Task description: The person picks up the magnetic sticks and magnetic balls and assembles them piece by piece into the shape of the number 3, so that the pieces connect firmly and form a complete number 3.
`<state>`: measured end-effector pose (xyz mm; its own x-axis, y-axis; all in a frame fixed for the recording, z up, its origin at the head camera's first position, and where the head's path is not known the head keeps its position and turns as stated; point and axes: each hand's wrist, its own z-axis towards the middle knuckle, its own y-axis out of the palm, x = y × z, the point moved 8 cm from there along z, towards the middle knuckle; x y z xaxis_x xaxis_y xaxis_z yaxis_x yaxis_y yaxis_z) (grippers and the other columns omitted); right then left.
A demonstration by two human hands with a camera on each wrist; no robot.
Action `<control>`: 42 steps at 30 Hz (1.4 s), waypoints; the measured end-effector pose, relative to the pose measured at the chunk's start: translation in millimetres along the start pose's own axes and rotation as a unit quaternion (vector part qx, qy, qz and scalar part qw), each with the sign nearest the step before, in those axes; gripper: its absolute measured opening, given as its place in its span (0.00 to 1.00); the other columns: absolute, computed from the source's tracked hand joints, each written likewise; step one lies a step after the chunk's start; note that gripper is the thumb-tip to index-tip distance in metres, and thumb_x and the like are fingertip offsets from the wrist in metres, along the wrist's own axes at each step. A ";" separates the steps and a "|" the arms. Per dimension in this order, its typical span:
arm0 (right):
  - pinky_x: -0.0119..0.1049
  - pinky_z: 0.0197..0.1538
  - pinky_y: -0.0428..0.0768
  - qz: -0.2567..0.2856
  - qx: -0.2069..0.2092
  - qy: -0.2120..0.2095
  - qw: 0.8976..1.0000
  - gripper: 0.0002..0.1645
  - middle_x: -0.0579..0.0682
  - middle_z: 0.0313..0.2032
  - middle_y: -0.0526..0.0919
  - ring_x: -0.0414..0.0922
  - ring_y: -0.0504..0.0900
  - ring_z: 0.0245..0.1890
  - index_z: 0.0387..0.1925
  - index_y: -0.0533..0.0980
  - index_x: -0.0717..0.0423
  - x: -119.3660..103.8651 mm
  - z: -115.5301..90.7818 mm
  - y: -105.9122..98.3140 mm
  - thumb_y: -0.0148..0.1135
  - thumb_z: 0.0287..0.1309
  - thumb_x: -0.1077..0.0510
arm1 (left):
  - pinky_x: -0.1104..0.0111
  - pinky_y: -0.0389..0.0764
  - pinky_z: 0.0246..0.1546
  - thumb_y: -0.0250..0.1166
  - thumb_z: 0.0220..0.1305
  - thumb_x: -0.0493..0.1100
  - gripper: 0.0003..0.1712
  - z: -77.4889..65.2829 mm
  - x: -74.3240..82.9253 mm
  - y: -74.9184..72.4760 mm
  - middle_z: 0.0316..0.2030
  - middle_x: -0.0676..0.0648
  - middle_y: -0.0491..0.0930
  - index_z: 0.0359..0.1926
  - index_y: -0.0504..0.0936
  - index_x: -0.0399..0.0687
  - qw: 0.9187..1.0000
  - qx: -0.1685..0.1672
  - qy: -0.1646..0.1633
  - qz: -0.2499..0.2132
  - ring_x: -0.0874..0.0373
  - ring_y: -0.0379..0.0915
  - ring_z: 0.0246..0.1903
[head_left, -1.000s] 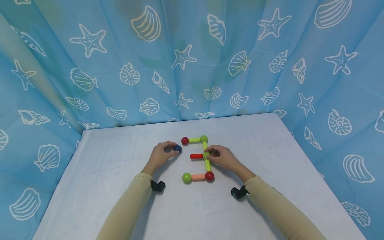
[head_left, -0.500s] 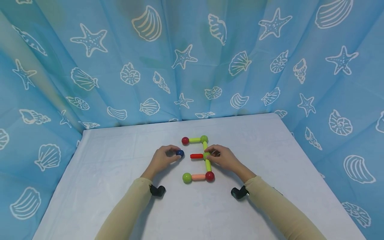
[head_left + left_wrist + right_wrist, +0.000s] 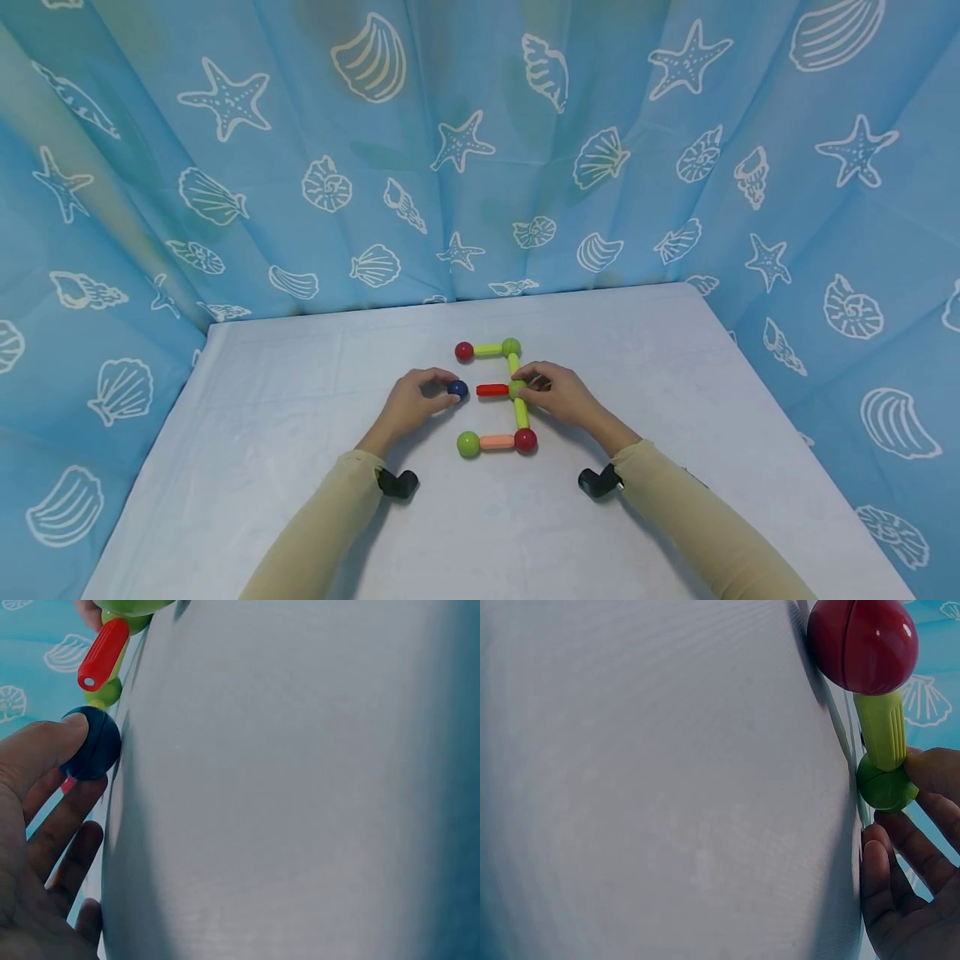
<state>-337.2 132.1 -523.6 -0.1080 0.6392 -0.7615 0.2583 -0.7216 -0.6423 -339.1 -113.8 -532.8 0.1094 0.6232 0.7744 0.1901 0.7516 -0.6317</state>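
Between thumb and fingers, my left hand pinches a dark blue ball. The ball is just left of the free end of a red rod, with a small gap between them. That rod joins a green ball in the middle of a flat ball-and-rod figure, where my right hand pinches the green ball. Yellow-green rods run from it to a green ball at the far end and a red ball at the near end.
From the far corner a yellow-green rod leads left to a red ball. At the near corner an orange-pink rod leads left to a green ball. The white-covered table ends at a blue shell-print curtain.
My left hand has brought the blue ball nearer and to the right, from beside the far red ball to in line with the red rod. My right hand stays on the middle green ball.
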 end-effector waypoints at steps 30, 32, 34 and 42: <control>0.41 0.51 0.81 0.008 0.000 0.002 1.000 0.16 0.44 0.46 0.83 0.45 0.79 0.45 0.53 0.82 0.46 -1.3 -0.4 0.9 0.69 0.64 0.55 | 0.46 0.65 0.65 0.74 0.61 0.44 0.20 -3.8 9.8 5.1 0.53 0.54 0.84 0.55 0.86 0.59 0.999 -0.001 0.036 -0.001 0.50 0.71 0.59; 0.41 0.51 0.81 0.008 -0.002 -0.003 1.000 0.16 0.44 0.46 0.83 0.45 0.79 0.45 0.53 0.82 0.46 -1.2 -0.6 0.9 0.69 0.64 0.55 | 0.47 0.65 0.65 0.75 0.61 0.45 0.20 -3.9 9.6 5.6 0.53 0.54 0.84 0.55 0.86 0.59 0.999 -0.003 0.033 -0.004 0.51 0.71 0.59; 0.41 0.51 0.80 0.005 -0.003 -0.009 1.000 0.17 0.45 0.46 0.83 0.45 0.79 0.45 0.54 0.82 0.47 -1.0 -1.3 0.3 0.69 0.64 0.54 | 0.47 0.65 0.65 0.75 0.61 0.45 0.21 -3.9 9.4 6.2 0.52 0.54 0.84 0.56 0.86 0.59 1.000 -0.005 0.030 -0.005 0.51 0.71 0.59; 0.41 0.52 0.79 0.009 -0.006 -0.020 1.000 0.19 0.45 0.44 0.83 0.45 0.78 0.44 0.57 0.81 0.47 2.1 -2.3 -1.1 0.68 0.65 0.54 | 0.46 0.59 0.69 0.74 0.62 0.46 0.21 -2.4 8.3 6.9 0.53 0.54 0.84 0.57 0.85 0.58 1.000 -0.006 0.025 0.001 0.52 0.71 0.61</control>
<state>-335.5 134.9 -524.3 -0.1417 0.6150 -0.7757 0.2716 -0.7294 -0.6279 -334.6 -104.0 -530.7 0.1584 0.6135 0.7736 0.2006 0.7472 -0.6336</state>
